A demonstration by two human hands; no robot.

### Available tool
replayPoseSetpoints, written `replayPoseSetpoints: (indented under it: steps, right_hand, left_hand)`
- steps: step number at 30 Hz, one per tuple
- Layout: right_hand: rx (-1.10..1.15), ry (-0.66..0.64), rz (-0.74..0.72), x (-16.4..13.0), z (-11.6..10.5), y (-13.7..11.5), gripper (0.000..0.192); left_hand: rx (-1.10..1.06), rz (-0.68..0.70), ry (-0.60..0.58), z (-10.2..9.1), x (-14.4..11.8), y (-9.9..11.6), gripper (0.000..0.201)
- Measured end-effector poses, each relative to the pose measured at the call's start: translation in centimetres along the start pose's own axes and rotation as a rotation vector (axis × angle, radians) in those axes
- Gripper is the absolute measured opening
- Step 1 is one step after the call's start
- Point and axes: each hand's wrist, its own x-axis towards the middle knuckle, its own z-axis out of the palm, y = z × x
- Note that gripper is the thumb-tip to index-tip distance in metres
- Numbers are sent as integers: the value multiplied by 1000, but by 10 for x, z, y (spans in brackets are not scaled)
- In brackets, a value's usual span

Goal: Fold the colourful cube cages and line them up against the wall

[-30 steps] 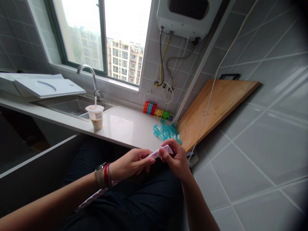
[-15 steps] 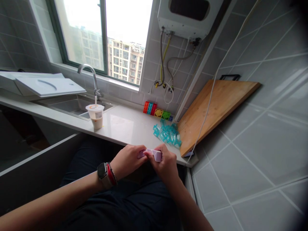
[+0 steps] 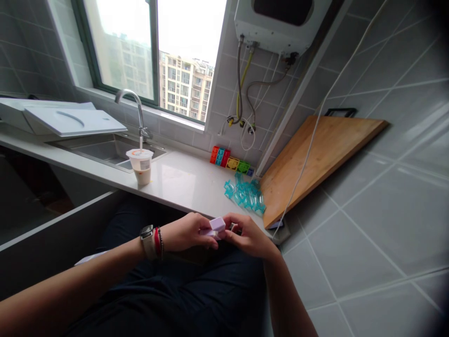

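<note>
A small pale purple block-like piece [image 3: 217, 224] sits between my two hands, just in front of the counter edge and above my lap. My left hand [image 3: 189, 231] is closed on its left part, with the thumb along the near side. The fingers of my right hand [image 3: 247, 232] pinch its right end, thumb below and index finger above. Its exact kind does not show, and my fingers hide parts of it. Beyond my hands, a pile of clear teal plastic pieces [image 3: 245, 194] lies on the white counter [image 3: 182, 187].
Colourful toy blocks [image 3: 226, 160] stand in a row along the wall. A lidded cup with a straw [image 3: 140, 168] is near the sink [image 3: 101, 150] and faucet [image 3: 135, 100]. A wooden board [image 3: 315, 159] leans at the right, a white cord [image 3: 308, 150] hanging across it.
The purple piece has turned in my hands, so a flat face now points up. My right hand has loosened and shifted slightly right, from a close grip to a fingertip pinch.
</note>
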Motion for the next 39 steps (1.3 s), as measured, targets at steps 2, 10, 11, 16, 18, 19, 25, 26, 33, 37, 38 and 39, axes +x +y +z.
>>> replayPoseSetpoints:
  steps: [2, 10, 11, 16, 18, 19, 25, 26, 33, 37, 38, 39]
  right_hand:
    - [54, 52, 33, 3, 3, 4, 22]
    - [117, 405, 72, 14, 22, 17, 34]
    - [138, 441, 70, 13, 21, 18, 35]
    - [348, 568, 102, 12, 14, 19, 41]
    - [455, 503, 117, 11, 11, 20, 44]
    - [511, 449, 124, 10, 10, 21, 45]
    - [825, 162, 109, 7, 10, 20, 55]
    - [844, 155, 89, 7, 11, 20, 54]
    - [750, 406, 9, 15, 31, 29, 38]
    - [674, 488, -13, 16, 37, 33, 42]
    - [679, 492, -25, 16, 36, 33, 43]
    - [690, 494, -42, 15, 36, 33, 43]
  left_hand:
    - [-20, 0, 7, 1, 0, 3, 48]
    - [-118, 109, 117, 6, 6, 11, 40]
    - [-102, 116, 139, 6, 6, 12, 41]
    - [3, 126, 258, 6, 1, 11, 30]
    - [42, 146, 303, 6, -1, 11, 26]
    - [58, 157, 317, 6, -1, 11, 26]
    - [83, 217, 329, 0, -4, 19, 31]
    - [80, 215, 330, -1, -4, 21, 32]
    - [27, 183, 306, -2, -3, 32, 36]
    - [30, 169, 294, -4, -2, 33, 41]
    - [12, 163, 284, -4, -1, 33, 41]
    - [-24, 158, 266, -5, -1, 32, 40]
